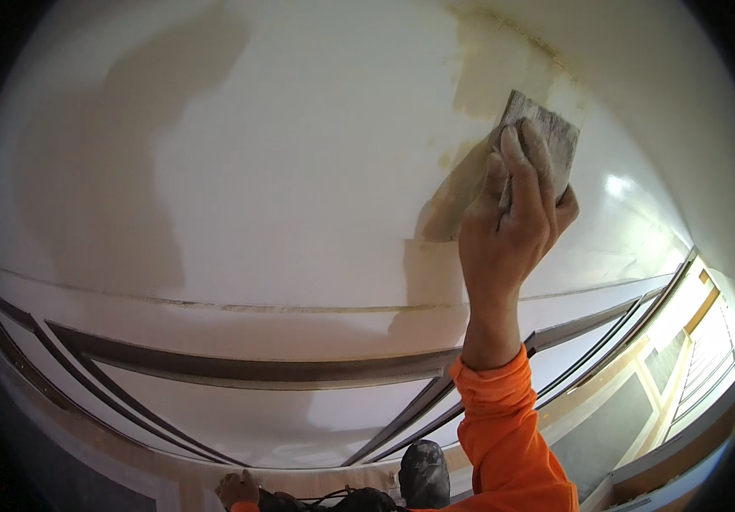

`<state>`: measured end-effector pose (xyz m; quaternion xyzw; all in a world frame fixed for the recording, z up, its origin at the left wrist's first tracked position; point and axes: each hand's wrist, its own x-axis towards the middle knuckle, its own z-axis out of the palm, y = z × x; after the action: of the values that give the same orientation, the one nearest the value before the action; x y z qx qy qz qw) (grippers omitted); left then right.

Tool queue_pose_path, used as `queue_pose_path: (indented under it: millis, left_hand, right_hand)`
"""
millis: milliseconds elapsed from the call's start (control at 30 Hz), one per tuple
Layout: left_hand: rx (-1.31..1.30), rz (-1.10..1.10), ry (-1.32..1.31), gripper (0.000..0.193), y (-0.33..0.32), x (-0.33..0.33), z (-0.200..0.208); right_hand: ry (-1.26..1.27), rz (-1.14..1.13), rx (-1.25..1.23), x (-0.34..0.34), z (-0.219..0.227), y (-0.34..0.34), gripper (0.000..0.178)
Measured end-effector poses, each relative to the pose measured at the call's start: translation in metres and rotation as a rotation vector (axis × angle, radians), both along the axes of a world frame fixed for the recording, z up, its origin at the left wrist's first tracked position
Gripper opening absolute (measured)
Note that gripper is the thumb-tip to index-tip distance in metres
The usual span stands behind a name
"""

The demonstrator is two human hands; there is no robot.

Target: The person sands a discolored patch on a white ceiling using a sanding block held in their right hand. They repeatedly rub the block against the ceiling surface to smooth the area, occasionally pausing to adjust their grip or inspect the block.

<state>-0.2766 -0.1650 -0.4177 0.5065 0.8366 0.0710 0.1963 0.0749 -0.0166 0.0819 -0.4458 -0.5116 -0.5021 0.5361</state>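
Note:
My right hand (517, 200) reaches up, its fingers coated in pale dust. It is closed around what looks like a flat, rectangular sanding block (555, 135), grey-brown and streaked, held at the wall (316, 154). Tan patches of filler (491, 72) mark the white surface above and beside the block. A rough tan seam runs along the upper right, by the corner with the adjoining surface. Low at the bottom edge, my left hand (238, 489) hangs far from the wall patch; its fingers are too small and hidden to read.
A thin horizontal line crosses the wall below the patches. Under it, dark brown trim strips (256, 367) form panel frames. To the right lies a bright passage with grey floor panels (606, 439) and tan borders. My dusty dark shoe (425, 474) shows at the bottom.

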Motion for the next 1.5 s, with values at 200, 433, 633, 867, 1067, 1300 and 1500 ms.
queue_pose_path:
  millis: [200, 433, 633, 867, 1067, 1300, 1500]
  left_hand:
    - [-0.12, 0.184, -0.002, 0.061, 0.01, 0.018, 0.02]
    - [0.099, 0.006, 0.037, 0.058, -0.014, -0.005, 0.001]
    - [0.005, 0.027, 0.083, 0.06, -0.001, 0.002, -0.012]
    - [-0.036, 0.013, 0.011, 0.065, -0.008, -0.003, 0.002]
    - [0.154, 0.019, 0.022, 0.061, -0.001, -0.008, -0.036]
    - [-0.008, 0.026, -0.003, 0.06, -0.002, -0.006, 0.0]
    - [0.107, 0.029, 0.065, 0.06, -0.009, -0.011, -0.032]
  right_hand:
    - [-0.043, 0.04, -0.032, 0.002, -0.059, 0.004, 0.027]
    - [-0.051, 0.082, -0.002, 0.007, -0.037, 0.008, 0.044]
    - [-0.023, 0.079, 0.012, 0.003, -0.001, 0.007, 0.036]
    - [-0.003, 0.118, -0.044, 0.001, -0.059, 0.003, 0.035]
    - [0.0, 0.066, 0.015, 0.003, 0.001, -0.004, 0.033]
    - [-0.031, 0.065, -0.021, 0.011, -0.008, 0.006, 0.03]
    - [-0.062, 0.064, -0.046, 0.001, -0.056, 0.007, 0.031]
